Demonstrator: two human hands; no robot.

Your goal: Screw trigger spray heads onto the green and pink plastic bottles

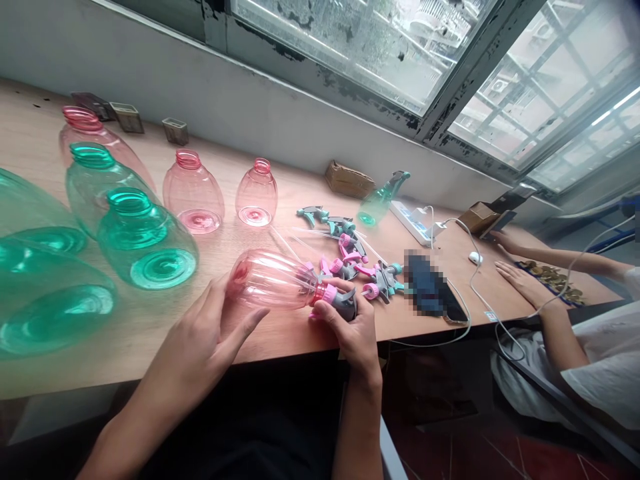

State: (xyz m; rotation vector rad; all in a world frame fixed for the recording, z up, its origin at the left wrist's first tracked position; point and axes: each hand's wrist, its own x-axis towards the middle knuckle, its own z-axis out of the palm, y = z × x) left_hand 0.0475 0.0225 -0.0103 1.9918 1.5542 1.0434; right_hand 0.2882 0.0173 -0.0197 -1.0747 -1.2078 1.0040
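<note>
My right hand (353, 333) grips the spray head (336, 300) at the neck of the pink bottle (273, 280), held sideways over the table (150, 347) edge. Left hand (200, 340) rests open against its base. The head looks mid-fitting, and tightening needs a steady bottle. Loose spray heads (357, 260) lie just beyond.

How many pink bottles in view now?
4 pink bottles: one held between left hand and right hand, two standing mid-table, one far left behind a green bottle. Others may sit off-frame.
</note>
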